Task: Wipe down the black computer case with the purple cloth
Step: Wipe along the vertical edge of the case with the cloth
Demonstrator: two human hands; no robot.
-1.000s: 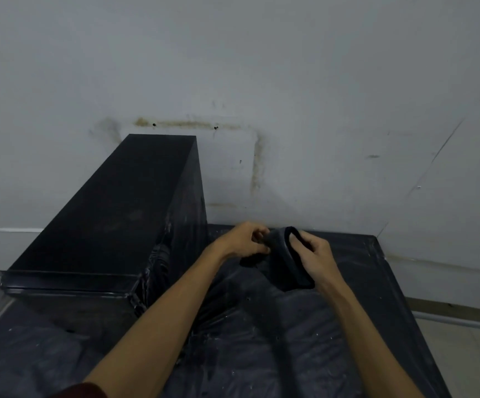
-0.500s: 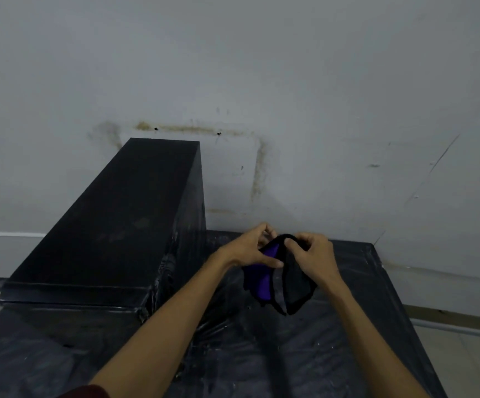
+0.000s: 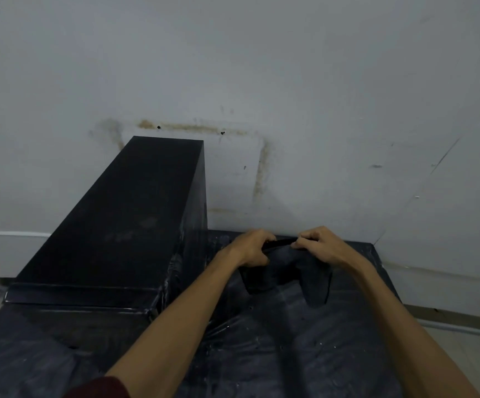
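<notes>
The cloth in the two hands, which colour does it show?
The cloth looks dark, nearly black; head view, no purple visible.

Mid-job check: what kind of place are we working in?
Probably a bare workroom or storage corner: a stained grey wall, a table wrapped in black plastic sheeting, and the black computer case standing on it.

Black case (image 3: pixel 124 225), dark cloth (image 3: pixel 287 272) and speckled black sheet (image 3: pixel 261 357) against brown-stained grey wall (image 3: pixel 261 67).
</notes>
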